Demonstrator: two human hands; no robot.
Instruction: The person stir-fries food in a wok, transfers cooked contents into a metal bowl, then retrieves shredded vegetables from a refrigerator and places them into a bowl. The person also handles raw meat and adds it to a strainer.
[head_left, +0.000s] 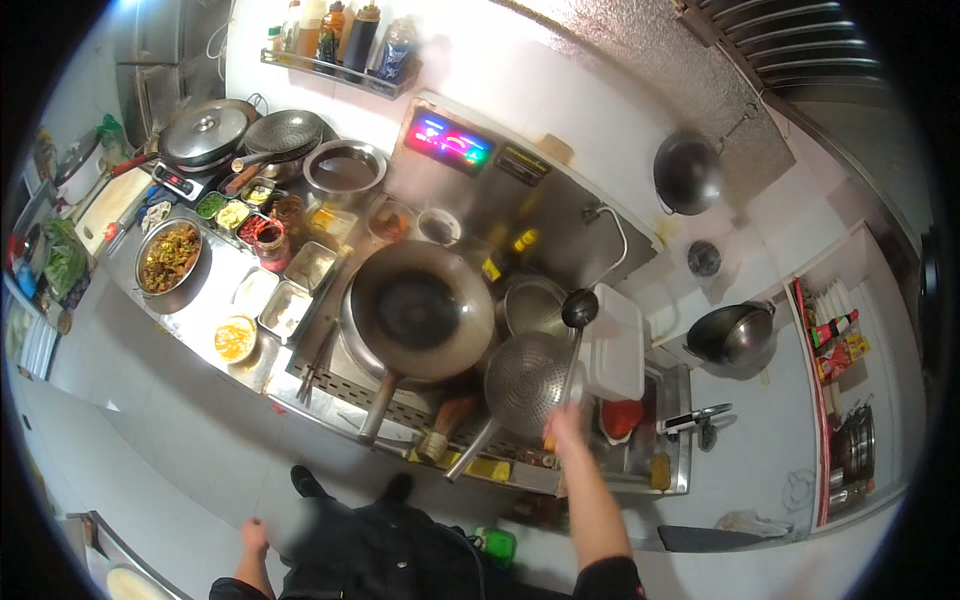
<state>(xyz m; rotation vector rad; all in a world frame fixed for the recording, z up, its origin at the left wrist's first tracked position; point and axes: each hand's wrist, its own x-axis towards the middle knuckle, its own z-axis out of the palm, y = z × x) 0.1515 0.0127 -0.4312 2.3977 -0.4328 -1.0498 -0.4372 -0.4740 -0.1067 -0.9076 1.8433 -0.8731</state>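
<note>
My right hand (564, 427) grips the handle of a ladle (580, 308). The ladle's dark bowl is raised between a metal pot (534, 306) and a white plastic container (616, 345). Below its handle lies a perforated metal strainer (529, 379), its own handle pointing towards me. To the left, a wok (420, 311) sits on the stove, its inside dark at the middle and nothing visible in it. At my left side, away from the counter, my left hand (255, 532) hangs with its fingers curled and nothing visible in it.
Seasoning tins (286, 309), a bowl of orange-yellow liquid (235, 340) and a metal bowl of chopped food (169, 256) stand on the left counter. A bamboo wok brush (444, 429) lies at the stove's front. On the right are a sink (679, 390) and its faucet (694, 417).
</note>
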